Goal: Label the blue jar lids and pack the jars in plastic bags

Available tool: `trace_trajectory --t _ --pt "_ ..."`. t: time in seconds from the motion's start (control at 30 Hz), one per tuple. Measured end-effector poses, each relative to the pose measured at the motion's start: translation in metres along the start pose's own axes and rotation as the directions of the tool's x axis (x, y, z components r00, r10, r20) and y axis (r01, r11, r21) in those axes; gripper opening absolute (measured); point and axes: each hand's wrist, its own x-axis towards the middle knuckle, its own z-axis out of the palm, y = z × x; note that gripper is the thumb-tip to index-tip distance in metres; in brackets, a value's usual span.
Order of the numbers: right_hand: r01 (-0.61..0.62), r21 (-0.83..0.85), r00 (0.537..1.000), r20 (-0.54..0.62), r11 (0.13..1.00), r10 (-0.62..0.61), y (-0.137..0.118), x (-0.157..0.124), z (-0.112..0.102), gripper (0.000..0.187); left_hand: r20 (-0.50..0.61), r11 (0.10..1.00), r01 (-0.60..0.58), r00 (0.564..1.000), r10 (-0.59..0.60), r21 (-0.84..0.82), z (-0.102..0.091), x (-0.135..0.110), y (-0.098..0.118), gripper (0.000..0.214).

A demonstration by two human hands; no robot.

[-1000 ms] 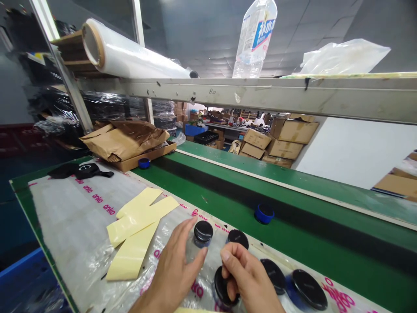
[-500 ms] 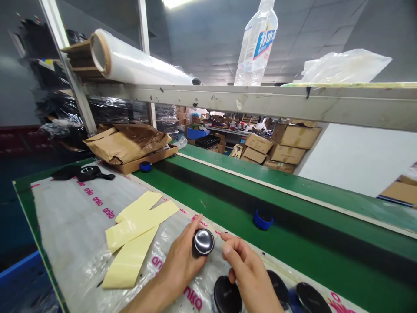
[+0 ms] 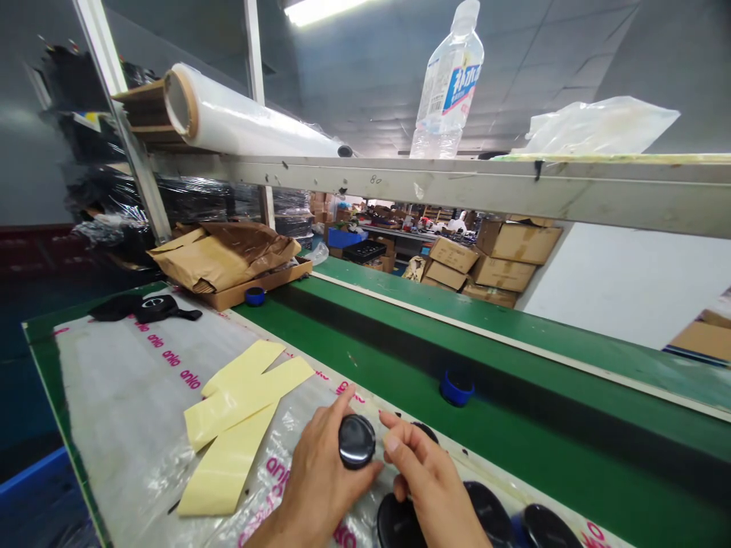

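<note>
My left hand [image 3: 320, 472] is wrapped round a small round black piece [image 3: 357, 441], its glossy flat top facing up. Just to its right, my right hand [image 3: 431, 476] has thumb and forefinger pinched together. Whatever those fingertips hold, if anything, is too small to make out. Several similar round pieces with black tops lie below and right of that hand, among them one near piece [image 3: 394, 524] and another [image 3: 485, 508]. Part of a further black piece [image 3: 426, 432] shows behind the right fingers.
Yellow paper strips [image 3: 245, 407] lie on the printed plastic sheet [image 3: 126, 380] to the left. A blue-rimmed round piece [image 3: 457, 388] sits on the green belt [image 3: 377, 358]. Behind are a cardboard tray [image 3: 251, 285] with brown paper and a shelf beam [image 3: 377, 179] bearing a bottle [image 3: 448, 87].
The black piece has tipped slightly in my left hand, and the bright glare on its top has faded. My right hand has shifted a little left and down. The view has tilted slightly upward.
</note>
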Motion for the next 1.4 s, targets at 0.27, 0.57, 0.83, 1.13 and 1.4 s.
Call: trace_trajectory --t 0.27,0.57,0.83,1.13,1.4 --pt "0.013 -0.064 1.0 0.0 0.998 -0.013 0.001 -0.005 -0.005 0.043 0.332 0.991 0.007 0.943 0.039 -0.135 -0.017 -0.011 -0.027 0.096" --pt "0.063 -0.098 0.995 -0.069 0.993 -0.07 0.005 -0.004 -0.002 0.043 0.27 0.993 0.039 0.963 -0.009 -0.107 -0.007 -0.009 -0.02 0.1" --pt "0.041 -0.152 0.996 -0.074 0.987 -0.053 0.01 -0.004 -0.003 0.045 0.309 0.934 0.108 0.951 0.002 -0.34 -0.014 -0.012 -0.02 0.091" --pt "0.091 -0.108 0.995 -0.017 0.99 -0.093 0.01 -0.003 0.001 0.045 -0.048 0.978 -0.053 0.998 0.045 -0.2 0.004 -0.015 -0.009 0.08" --pt "0.113 -0.041 0.993 0.017 0.993 -0.113 0.013 -0.001 0.005 0.044 -0.13 0.978 -0.189 0.976 0.177 -0.087 0.008 -0.019 -0.005 0.082"
